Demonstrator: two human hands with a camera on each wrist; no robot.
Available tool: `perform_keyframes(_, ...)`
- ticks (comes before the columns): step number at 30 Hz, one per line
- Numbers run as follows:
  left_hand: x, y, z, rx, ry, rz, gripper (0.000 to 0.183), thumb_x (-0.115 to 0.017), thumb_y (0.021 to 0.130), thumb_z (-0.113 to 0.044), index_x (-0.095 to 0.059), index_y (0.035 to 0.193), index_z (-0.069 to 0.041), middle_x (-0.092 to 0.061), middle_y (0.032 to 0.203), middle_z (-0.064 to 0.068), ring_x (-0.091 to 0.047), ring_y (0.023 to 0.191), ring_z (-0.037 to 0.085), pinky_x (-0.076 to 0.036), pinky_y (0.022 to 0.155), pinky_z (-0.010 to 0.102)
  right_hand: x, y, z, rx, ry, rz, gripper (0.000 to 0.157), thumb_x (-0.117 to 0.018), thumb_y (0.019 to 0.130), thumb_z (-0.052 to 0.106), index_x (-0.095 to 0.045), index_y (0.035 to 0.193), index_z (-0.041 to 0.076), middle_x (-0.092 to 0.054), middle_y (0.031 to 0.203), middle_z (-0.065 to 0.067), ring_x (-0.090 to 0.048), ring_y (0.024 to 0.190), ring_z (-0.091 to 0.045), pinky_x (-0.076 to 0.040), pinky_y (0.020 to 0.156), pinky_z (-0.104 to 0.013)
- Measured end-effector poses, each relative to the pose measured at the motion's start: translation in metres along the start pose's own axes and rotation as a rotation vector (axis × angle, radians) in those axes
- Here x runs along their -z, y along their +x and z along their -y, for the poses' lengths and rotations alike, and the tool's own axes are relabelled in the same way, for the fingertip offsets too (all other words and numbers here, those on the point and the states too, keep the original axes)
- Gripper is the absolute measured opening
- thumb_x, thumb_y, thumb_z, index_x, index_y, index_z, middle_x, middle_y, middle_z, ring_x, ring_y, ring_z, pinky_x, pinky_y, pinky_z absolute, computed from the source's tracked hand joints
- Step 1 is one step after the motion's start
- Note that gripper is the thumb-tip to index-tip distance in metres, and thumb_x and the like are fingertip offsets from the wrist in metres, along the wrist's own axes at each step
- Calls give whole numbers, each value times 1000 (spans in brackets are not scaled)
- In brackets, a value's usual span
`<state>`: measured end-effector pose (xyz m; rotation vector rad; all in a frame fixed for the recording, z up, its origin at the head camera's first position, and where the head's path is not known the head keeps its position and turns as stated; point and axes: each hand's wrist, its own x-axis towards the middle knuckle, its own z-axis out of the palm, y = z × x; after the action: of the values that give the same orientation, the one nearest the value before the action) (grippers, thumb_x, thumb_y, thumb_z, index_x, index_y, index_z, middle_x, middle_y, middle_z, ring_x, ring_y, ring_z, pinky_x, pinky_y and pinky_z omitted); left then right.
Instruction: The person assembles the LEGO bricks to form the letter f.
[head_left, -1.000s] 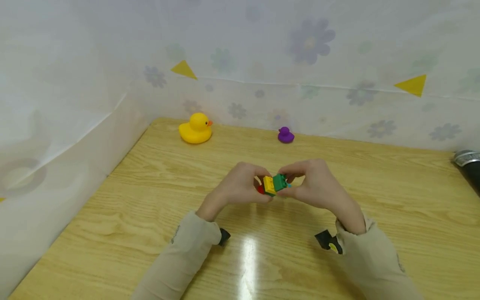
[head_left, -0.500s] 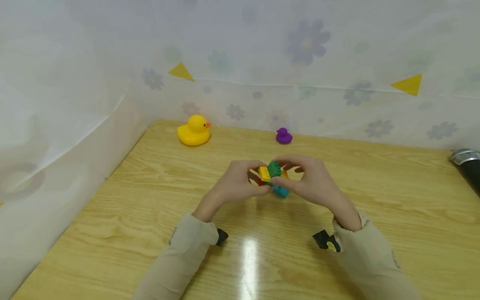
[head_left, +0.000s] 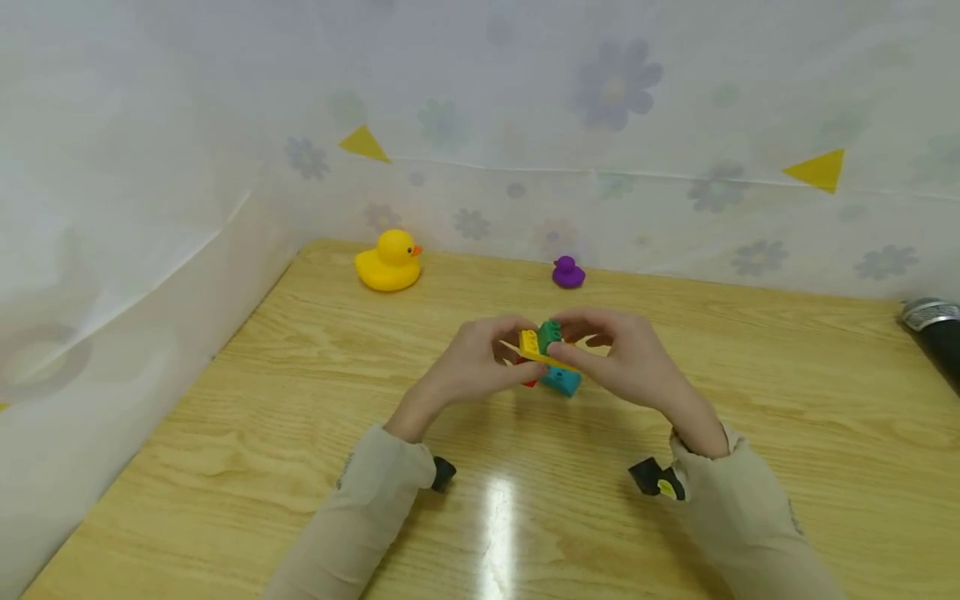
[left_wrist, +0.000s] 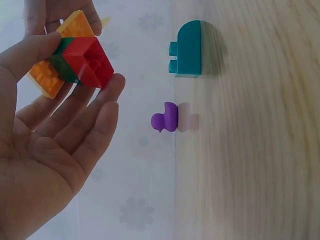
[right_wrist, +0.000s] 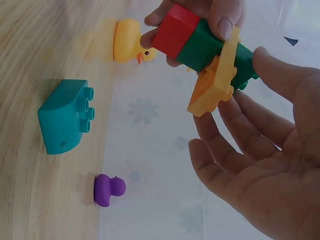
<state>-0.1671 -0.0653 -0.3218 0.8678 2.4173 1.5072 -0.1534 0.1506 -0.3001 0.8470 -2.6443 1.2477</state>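
Both hands hold a small stack of toy building bricks above the table. In the right wrist view it runs from a red brick through a green brick and a long yellow brick to a second green brick. My left hand grips the red and lower green end between thumb and fingers. From the other side, my right hand pinches the upper green brick and the yellow one. On the table below, a teal brick with a rounded side stands apart from the stack.
A large yellow rubber duck sits at the table's back left, and a small purple duck near the back middle. A microphone lies at the right edge. A flowered white sheet hangs behind the wooden table.
The brick stack has shifted slightly away from me, uncovering the teal brick below. The yellow brick has turned and now shows its length slanting across under the upper green brick.
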Motion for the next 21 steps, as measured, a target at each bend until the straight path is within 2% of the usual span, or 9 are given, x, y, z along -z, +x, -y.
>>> perform_keyframes(9,1,0,0,11,-11,-34,31,-72,87,-12,-63,116,-6,-67,101,4,-66,85,14,-55,75,25,-6,2,-3,-50,192,-28,25,-65,92,9,-65,116,1,-69,98,-9,-65,92,-20,-55,79,-29)
perform_keyframes(12,2,-1,0,18,28,-55,32,-73,86,-15,-64,116,-8,-68,98,2,-65,82,12,-54,75,25,-5,3,-5,-68,190,-29,25,-63,94,13,-65,117,2,-69,102,-10,-65,94,-21,-55,80,-32)
perform_keyframes(17,4,0,0,25,100,-124,37,-75,84,-18,-64,118,-7,-69,90,1,-63,80,12,-51,74,27,-1,3,-12,-121,150,-54,27,-55,99,23,-65,118,6,-67,112,-9,-62,101,-23,-52,86,-44)
perform_keyframes(21,6,-1,-1,34,98,-165,36,-75,83,-17,-65,116,-7,-69,89,1,-63,81,14,-52,74,29,-2,3,-19,-132,136,-56,26,-56,99,22,-66,116,4,-68,110,-11,-64,98,-25,-53,85,-40)
